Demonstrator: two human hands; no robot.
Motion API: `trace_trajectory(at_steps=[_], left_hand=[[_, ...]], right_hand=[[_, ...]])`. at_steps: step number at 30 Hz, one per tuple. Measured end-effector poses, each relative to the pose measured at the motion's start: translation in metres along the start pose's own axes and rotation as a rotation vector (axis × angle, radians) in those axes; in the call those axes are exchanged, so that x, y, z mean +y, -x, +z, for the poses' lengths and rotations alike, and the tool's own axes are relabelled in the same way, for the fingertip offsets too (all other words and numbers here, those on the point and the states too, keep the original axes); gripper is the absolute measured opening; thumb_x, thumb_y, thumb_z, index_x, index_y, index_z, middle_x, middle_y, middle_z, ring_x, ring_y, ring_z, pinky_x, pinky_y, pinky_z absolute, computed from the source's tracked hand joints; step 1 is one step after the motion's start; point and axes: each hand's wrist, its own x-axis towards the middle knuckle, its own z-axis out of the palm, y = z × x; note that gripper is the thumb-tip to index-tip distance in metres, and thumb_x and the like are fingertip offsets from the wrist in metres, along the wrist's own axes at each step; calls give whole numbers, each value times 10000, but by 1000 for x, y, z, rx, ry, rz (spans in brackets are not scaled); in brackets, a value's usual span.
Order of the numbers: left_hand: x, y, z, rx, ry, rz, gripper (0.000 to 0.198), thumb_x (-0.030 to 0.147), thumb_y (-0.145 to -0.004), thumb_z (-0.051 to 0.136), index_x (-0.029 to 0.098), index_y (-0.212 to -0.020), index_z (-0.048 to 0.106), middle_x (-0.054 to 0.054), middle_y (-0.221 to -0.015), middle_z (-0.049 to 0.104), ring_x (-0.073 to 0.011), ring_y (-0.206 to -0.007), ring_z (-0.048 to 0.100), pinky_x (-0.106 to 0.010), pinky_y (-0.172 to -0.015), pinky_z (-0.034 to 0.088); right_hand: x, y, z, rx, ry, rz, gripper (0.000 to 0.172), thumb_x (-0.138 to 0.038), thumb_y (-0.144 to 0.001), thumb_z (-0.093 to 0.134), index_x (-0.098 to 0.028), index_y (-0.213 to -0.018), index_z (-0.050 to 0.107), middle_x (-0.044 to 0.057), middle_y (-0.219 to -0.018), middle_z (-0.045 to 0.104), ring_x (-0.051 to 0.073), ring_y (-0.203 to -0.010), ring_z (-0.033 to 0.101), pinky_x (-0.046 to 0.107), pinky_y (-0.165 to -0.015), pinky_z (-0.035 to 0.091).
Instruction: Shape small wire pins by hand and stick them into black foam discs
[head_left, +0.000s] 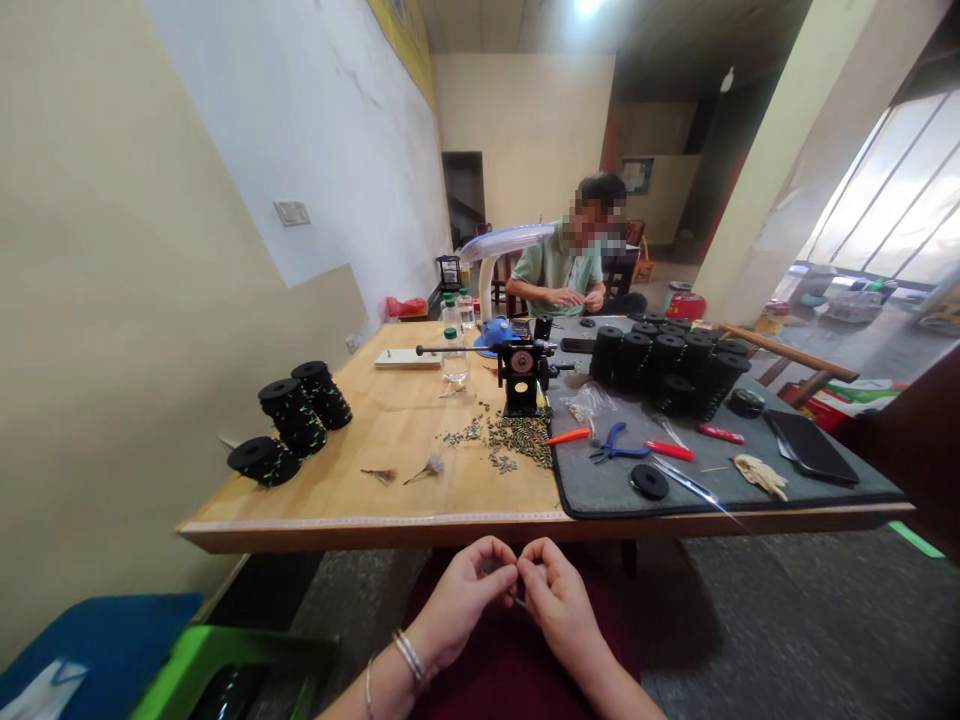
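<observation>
My left hand (465, 595) and my right hand (555, 595) meet over my lap, below the front edge of the wooden table (390, 420). Both are closed in a pinch, fingertips touching, on something tiny that I cannot make out. Bracelets ring my left wrist. On the table ahead lie a heap of small beads (517, 437), a black winding device (521, 375), blue-handled pliers (615, 443) and red-handled tools (670, 450) on a grey mat (720, 470).
Black spools (296, 415) stand at the table's left; many more spools (667, 360) sit on the mat at the back. A desk lamp (499, 250) and bottles (454, 355) stand behind. Another person (574, 265) works at the far end. A blue and green stool (135, 655) is at my left.
</observation>
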Motion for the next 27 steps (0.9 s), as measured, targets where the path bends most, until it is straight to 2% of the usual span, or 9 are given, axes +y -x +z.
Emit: trace_trajectory(at_steps=[3,6,11,14,19,24,27], left_hand=[[0,-1,-1,-2,-18,-10,278,334,-685,708,128,-747,533,-4,-643,559,-101,-596,489,-231,-580,398],[-1,-1,-4,45,-21,-45,281,343,-689,700,131,-759,529,8,-613,555,-84,-544,467,-213,-540,368],[-1,-2,-6,52,-12,-47,280,345,-704,684,129,-778,522,12,-618,554,-75,-525,453,-205,-524,356],[1,-1,-4,48,-29,-39,274,334,-704,688,129,-777,522,15,-615,548,-75,-532,452,-200,-522,355],[6,3,-3,-45,-31,-21,284,348,-701,703,136,-780,531,24,-614,527,-69,-519,448,-192,-509,354],[8,1,-5,-156,20,-76,279,333,-707,703,129,-772,524,-31,-825,589,-48,-531,457,-193,-522,372],[6,-2,-4,-148,-17,-60,263,318,-710,697,125,-763,527,-24,-780,575,-57,-543,452,-192,-515,370]], right_hand=[[-1,0,-2,0,-14,-13,433,-574,-770,523,-166,-850,400,-109,-453,314,17,-379,237,125,-377,186],[-1,3,-5,23,11,-59,488,-561,-801,491,-145,-1040,400,-113,-446,318,26,-375,240,128,-378,205],[2,10,-11,-4,185,-152,531,-477,-863,442,-125,-1251,352,-84,-481,373,44,-415,300,145,-424,269],[2,12,-11,-29,259,-189,554,-448,-875,431,-126,-1314,325,-73,-501,387,54,-446,334,156,-461,307],[-2,12,-9,-105,165,-132,681,-453,-868,443,-125,-1405,181,-93,-482,354,46,-423,294,150,-447,286],[-4,11,-9,-152,156,-85,742,-455,-837,488,-115,-1417,174,-93,-476,366,38,-424,285,138,-443,262],[-4,11,-8,-162,145,-54,745,-448,-821,507,-122,-1413,193,-94,-475,369,35,-422,290,135,-443,268]])
